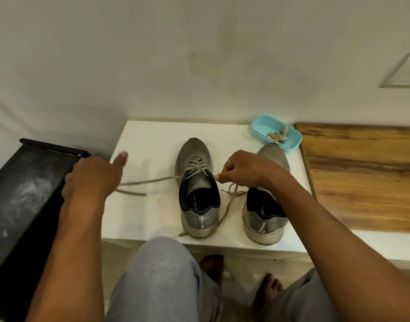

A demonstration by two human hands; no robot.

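Two grey sneakers are being tended mid-table on a white table (153, 140), the left sneaker (197, 196) beside the right sneaker (264, 217). The lace (153, 181) is being drawn toward the table's left edge by the gripping left hand (92, 180) and pinched mid-table by the right hand (243, 169).

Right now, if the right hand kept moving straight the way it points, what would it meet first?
Probably the laced front of the grey sneaker whose shoelace the right hand pinches; it points leftward at it. Height above it is unclear.
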